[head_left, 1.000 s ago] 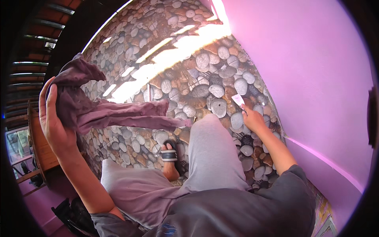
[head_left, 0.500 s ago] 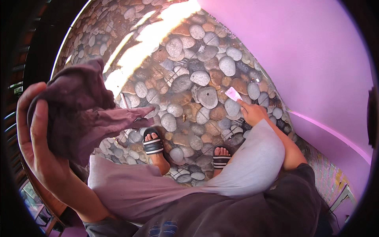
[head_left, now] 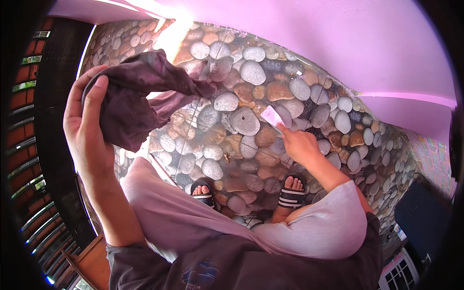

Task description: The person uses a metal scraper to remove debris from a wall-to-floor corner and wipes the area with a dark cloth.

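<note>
A crumpled dark purple-brown cloth (head_left: 128,94) hangs from my left hand (head_left: 89,118), pinched between thumb and fingers and raised at the left. Its looser end trails right over the floor, blurred at the tip. My right hand (head_left: 300,145) is closed round the narrow end of a small flat scraper (head_left: 272,116), whose pale pinkish blade widens away from my fingers. The scraper's handle is hidden in my hand. Whether its blade touches the pebble-patterned floor (head_left: 245,121) I cannot tell.
My feet in striped black slide sandals (head_left: 291,192) stand on the floor. A pink wall (head_left: 309,38) borders the far and right sides. Dark slatted woodwork (head_left: 53,121) runs along the left. A dark flat-sided object (head_left: 420,212) sits at the lower right.
My view has turned, showing more of the right side. In the picture, my left hand and cloth have shifted right, and my right hand with the scraper slightly left. Both hands keep their hold.
</note>
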Available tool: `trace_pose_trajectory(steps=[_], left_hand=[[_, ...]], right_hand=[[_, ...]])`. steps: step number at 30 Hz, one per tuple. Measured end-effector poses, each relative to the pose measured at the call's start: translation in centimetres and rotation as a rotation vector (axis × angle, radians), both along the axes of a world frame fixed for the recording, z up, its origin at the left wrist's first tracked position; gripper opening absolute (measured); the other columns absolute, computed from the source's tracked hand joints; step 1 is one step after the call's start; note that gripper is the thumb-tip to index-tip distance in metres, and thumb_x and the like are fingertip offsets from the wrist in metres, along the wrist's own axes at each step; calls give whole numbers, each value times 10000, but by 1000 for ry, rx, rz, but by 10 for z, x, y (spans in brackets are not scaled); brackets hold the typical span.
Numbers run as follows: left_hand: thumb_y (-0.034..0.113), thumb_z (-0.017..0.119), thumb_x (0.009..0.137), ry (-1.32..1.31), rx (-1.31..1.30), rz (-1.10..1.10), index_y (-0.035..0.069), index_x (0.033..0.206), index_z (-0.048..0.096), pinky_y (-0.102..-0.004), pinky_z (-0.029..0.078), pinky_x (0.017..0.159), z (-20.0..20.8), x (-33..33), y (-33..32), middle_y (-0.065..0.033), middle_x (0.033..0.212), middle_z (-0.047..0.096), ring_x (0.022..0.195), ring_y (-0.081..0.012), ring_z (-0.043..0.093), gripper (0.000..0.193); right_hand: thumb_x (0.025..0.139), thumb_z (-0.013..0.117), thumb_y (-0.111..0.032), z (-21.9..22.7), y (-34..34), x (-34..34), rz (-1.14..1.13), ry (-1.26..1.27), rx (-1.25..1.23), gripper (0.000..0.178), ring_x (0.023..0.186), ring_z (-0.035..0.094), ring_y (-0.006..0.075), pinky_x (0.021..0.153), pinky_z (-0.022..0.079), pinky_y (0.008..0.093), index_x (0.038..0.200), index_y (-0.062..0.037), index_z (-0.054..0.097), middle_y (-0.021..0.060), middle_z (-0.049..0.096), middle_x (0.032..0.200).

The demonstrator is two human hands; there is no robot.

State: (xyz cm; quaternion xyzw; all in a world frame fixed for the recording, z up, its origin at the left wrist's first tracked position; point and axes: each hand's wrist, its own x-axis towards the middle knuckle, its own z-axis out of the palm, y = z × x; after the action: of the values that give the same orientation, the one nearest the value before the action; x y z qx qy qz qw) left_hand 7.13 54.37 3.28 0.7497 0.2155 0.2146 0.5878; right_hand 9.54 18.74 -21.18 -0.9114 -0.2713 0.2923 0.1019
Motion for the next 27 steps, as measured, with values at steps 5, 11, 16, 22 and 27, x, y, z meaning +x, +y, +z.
trace_pose_trajectory(steps=[5,11,16,22,27], left_hand=[[113,577,958,49,14,-16,-4,1165,619,-256,480,895,-23,-19,20,-64,1076,648,1004,-121,618,242],[102,550,963,-27,-119,81,-33,1181,591,-262,518,872,-12,-49,37,-104,1089,650,990,-148,638,259],[93,536,964,-34,-113,83,-32,1194,584,-266,510,877,0,-64,36,-99,1093,648,997,-147,633,265],[101,535,962,-12,-127,40,-28,1189,586,-266,505,875,0,-68,36,-93,1077,644,990,-143,627,266],[120,548,956,7,-145,63,-25,1192,581,-273,505,877,6,-80,36,-95,1082,638,991,-151,625,279]], right_hand=[[929,502,-213,5,26,5,50,-25,-48,418,730,665,354,650,516,489,1336,-130,553,172,681,776],[925,496,-201,6,35,1,82,-15,-134,409,746,669,351,669,516,486,1319,-122,572,176,685,788],[927,486,-201,15,42,4,116,41,-111,415,780,667,363,707,516,488,1325,-120,567,193,685,825],[929,480,-195,12,45,-2,49,109,-44,414,816,659,383,742,514,498,1327,-113,563,196,687,870],[939,469,-201,7,46,-6,33,108,-61,408,830,657,387,755,511,504,1326,-117,564,203,684,876]])
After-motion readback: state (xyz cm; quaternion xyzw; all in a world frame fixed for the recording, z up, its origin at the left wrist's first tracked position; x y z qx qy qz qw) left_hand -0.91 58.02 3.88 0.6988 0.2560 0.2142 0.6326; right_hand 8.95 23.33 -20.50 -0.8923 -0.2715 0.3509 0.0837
